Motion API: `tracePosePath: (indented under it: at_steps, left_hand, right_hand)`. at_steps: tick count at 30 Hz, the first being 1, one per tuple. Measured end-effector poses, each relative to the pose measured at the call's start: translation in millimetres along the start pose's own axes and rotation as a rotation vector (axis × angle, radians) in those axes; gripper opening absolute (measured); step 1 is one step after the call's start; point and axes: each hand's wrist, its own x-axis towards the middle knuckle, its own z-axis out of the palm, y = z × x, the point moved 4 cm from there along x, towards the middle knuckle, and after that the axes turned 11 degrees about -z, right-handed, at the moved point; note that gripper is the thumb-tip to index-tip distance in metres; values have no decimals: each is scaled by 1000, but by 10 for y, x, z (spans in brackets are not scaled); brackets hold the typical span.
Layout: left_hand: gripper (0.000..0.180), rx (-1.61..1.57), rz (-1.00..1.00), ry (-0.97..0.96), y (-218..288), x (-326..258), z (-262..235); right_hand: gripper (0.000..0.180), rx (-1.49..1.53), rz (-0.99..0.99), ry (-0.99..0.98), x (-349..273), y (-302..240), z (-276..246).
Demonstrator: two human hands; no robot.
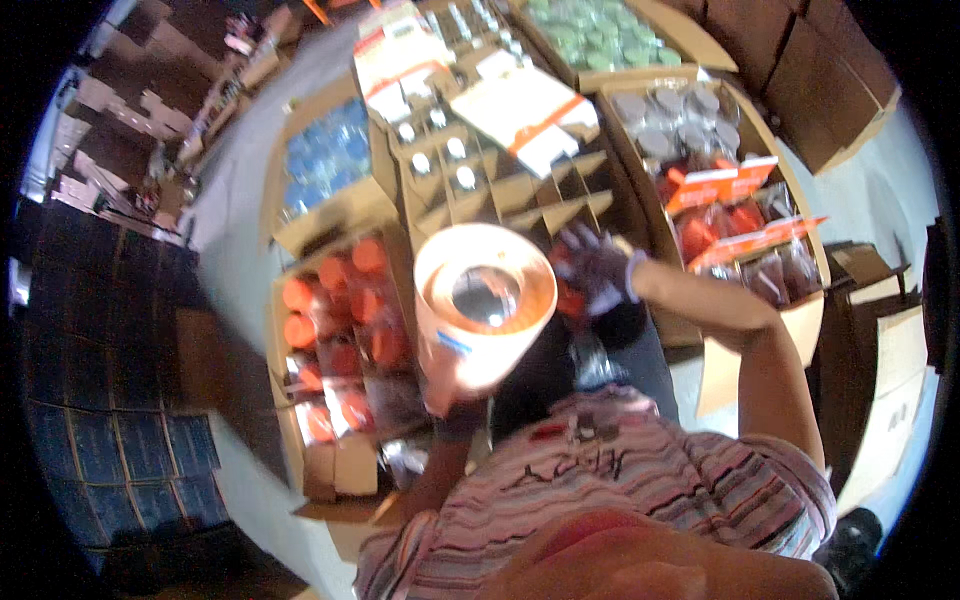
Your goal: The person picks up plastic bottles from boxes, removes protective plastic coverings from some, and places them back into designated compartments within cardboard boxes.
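Observation:
My left hand [447, 392] is raised in front of my chest and holds up a big white roll [485, 300] with an orange inner ring and a hollow core, seen end-on. My right hand [596, 266] wears a dark purple glove and reaches out over the cardboard divider box [520, 195], fingers spread, just above a small red-orange thing [568, 297]. Motion blur hides whether it grips that thing. My striped shirt fills the lower middle of the view.
Open cartons surround me: orange-lidded jars [335, 320] at left, blue lids [325, 160] behind them, green lids [600, 35] at the far top, clear jars and orange-banded packs [735, 200] at right. Flat brown cartons [800, 70] are stacked at upper right.

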Motion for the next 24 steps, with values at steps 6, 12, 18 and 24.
tracePosePath:
  at_steps: [6, 12, 18, 24]
  left_hand:
    - [55, -137, 32, 2, -33, -142, -91]
    - [53, -203, 55, -10, -77, -127, -161]
    - [51, -248, 59, -77, 18, -12, -152]
    - [49, -280, 64, -120, 27, 74, -130]
  right_hand:
    - [104, 148, 32, 164, -84, 111, -143]
    - [105, 1068, -230, 1021, -577, 685, -953]
    - [107, 566, -553, 747, -714, 55, -1326]
    - [106, 306, -630, 720, -721, 2, -1276]
